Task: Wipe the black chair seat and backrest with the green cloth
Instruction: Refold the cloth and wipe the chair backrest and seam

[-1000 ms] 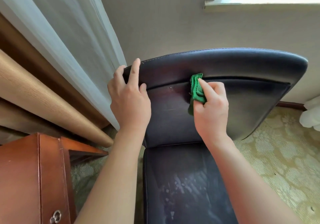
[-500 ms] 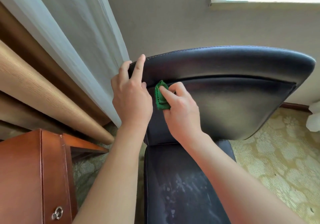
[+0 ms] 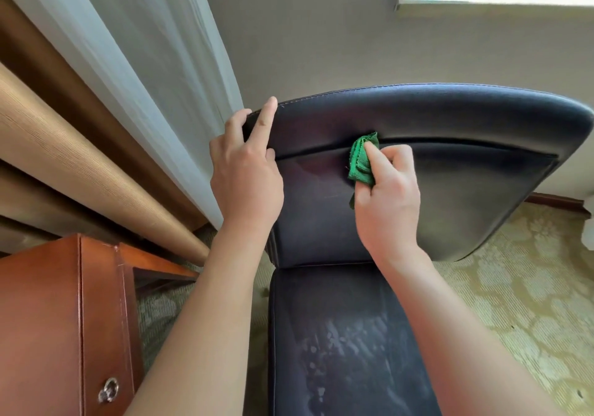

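Note:
The black chair's backrest curves across the middle of the view, with a seam running below its top band. My left hand grips the backrest's left top corner, fingers wrapped over the edge. My right hand holds the folded green cloth and presses it against the seam, left of the backrest's centre. The index finger lies along the cloth. Below, the black seat shows pale streaky marks between my forearms.
A reddish wooden cabinet with a ring pull stands at lower left. White sheer and tan curtains hang to the left. A beige wall and window sill lie behind the chair. Patterned green carpet lies to the right.
My right hand with the cloth slid left along the seam toward my left hand, then back right to near the middle. My left hand kept its hold on the corner.

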`<state>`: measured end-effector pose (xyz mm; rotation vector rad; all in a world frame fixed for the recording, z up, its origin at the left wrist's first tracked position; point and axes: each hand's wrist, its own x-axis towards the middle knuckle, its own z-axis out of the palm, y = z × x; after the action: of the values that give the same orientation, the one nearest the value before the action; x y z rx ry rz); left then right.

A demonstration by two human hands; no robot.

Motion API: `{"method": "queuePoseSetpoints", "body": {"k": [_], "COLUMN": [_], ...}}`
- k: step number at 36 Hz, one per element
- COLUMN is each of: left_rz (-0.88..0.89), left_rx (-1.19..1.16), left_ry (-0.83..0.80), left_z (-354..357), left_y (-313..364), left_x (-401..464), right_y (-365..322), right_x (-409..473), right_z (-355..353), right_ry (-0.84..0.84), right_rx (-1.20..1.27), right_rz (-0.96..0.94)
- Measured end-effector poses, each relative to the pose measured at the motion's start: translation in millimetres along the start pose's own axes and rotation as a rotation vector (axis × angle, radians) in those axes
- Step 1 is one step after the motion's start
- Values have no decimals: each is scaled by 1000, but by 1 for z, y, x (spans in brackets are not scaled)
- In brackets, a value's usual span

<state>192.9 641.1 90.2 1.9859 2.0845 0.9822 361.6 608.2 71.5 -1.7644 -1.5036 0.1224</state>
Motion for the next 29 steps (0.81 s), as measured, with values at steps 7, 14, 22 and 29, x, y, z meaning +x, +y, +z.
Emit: {"method": "queuePoseSetpoints", "body": {"k": [7, 14, 22, 29], "left_rz": [0, -3, 4, -4], "left_rx": [-20, -10, -31, -40], "left_ry": [-18, -23, -23, 0], "left_z": [0, -2, -1, 2], "left_y": [0, 3, 1, 3], "left_x": [3, 0, 1, 0], "right_y": [-22, -46, 2, 31], "right_x": [5, -37, -38, 5], "right_z": [5, 38, -7, -36], "right_ry": [-144, -457, -116, 78], "right_rx": [-105, -75, 148, 36], "right_rz": [-102, -279, -66, 172]}}
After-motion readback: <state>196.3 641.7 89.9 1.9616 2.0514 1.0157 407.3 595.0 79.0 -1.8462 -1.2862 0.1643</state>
